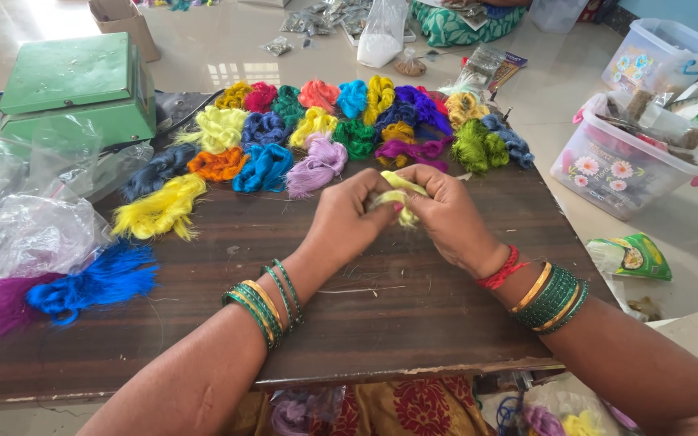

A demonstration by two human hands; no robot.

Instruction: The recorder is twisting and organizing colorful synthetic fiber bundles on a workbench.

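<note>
Both my hands meet over the middle of a dark wooden board (349,323). My left hand (345,218) and my right hand (446,211) pinch a small pale yellow bundle of thread (397,196) between their fingers. Green and gold bangles ring both wrists. Beyond my hands lie many bright thread bundles, among them a lilac one (317,165), a green one (355,137) and a blue one (264,167).
A yellow bundle (159,210) and a blue tassel (94,282) lie at left beside crumpled clear plastic bags (18,226). A green metal box (74,89) stands at back left. Clear plastic tubs (632,153) and a green packet (630,257) sit on the floor at right.
</note>
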